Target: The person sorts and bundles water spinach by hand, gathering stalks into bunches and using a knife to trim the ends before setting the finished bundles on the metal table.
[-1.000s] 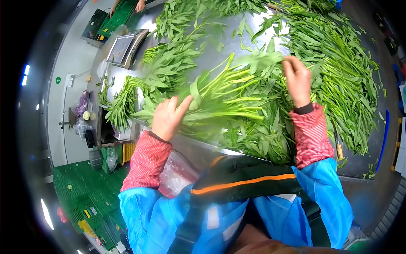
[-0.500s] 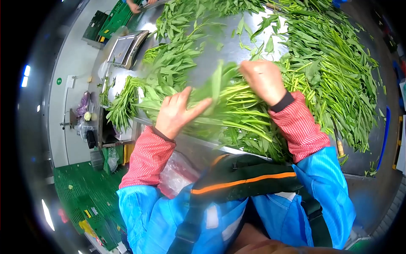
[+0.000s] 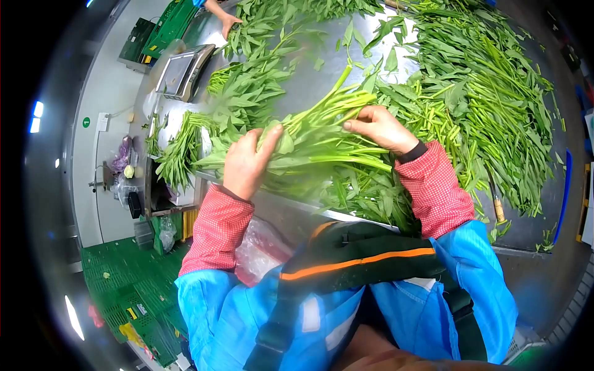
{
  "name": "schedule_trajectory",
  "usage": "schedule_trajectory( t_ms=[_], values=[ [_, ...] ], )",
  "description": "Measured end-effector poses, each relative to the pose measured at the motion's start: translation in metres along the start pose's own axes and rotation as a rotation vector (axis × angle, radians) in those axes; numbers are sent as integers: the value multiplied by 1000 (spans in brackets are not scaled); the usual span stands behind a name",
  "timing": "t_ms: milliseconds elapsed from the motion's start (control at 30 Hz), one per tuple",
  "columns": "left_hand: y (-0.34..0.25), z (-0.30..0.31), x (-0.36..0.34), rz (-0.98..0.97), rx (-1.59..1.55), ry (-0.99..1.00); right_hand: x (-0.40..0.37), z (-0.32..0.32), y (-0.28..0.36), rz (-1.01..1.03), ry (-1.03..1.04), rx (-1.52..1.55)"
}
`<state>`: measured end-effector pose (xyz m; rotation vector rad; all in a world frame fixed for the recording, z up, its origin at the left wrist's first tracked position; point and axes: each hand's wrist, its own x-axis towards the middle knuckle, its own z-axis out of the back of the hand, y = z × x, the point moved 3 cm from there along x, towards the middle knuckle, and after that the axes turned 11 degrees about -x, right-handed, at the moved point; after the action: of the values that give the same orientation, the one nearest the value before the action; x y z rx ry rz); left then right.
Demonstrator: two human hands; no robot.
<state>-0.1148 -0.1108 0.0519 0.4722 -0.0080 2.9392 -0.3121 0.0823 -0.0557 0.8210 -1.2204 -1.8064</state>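
My left hand (image 3: pixel 245 164) grips the leafy end of a bunch of green leafy stalks (image 3: pixel 315 133) held just above the steel table (image 3: pixel 312 83). My right hand (image 3: pixel 378 128) pinches the pale stem ends of the same bunch from the right. The stalks fan out between the two hands, stems pointing up and right. Red checked sleeves and blue oversleeves cover both arms.
A big heap of loose stalks (image 3: pixel 489 93) covers the table's right side, with more greens (image 3: pixel 260 80) at the left and back. A weighing scale (image 3: pixel 182 69) stands at the far left corner. Another person's hand (image 3: pixel 228 21) reaches onto the table's far end. Green crates (image 3: pixel 133 284) lie on the floor.
My right hand went from the far heap back to the bunch with more stalks and now pinches the stem ends. My left hand kept its hold. The other person's hand came onto the table.
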Motion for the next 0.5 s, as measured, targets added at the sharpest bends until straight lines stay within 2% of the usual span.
schedule_trajectory(
  t_ms=[100, 133, 167, 233, 300, 333, 367, 433, 500],
  values=[
    [-1, 1, -6, 47, -40, 21, -8, 26, -6, 92, -270, 83],
    [2, 1, -10, 79, -74, 28, -15, 42, -9, -56, -302, 268],
    [5, 1, -13, 109, -106, 32, -23, 62, -12, -73, -398, 319],
    [7, 3, -19, 150, -116, 49, -27, 92, -39, -115, -494, 130],
    [8, 5, -22, 186, -100, 82, -35, 82, -19, 120, -617, -401],
    [6, 5, -22, 170, -95, 79, -38, 73, 13, 183, -519, -461],
    [5, 4, -20, 152, -90, 76, -36, 61, 32, 300, -482, -607],
    [1, 2, -11, 109, -83, 69, -32, 38, 59, 521, -430, -673],
    [-5, 3, -3, 61, -75, 65, -20, 14, 56, 537, -144, -672]
  ],
)
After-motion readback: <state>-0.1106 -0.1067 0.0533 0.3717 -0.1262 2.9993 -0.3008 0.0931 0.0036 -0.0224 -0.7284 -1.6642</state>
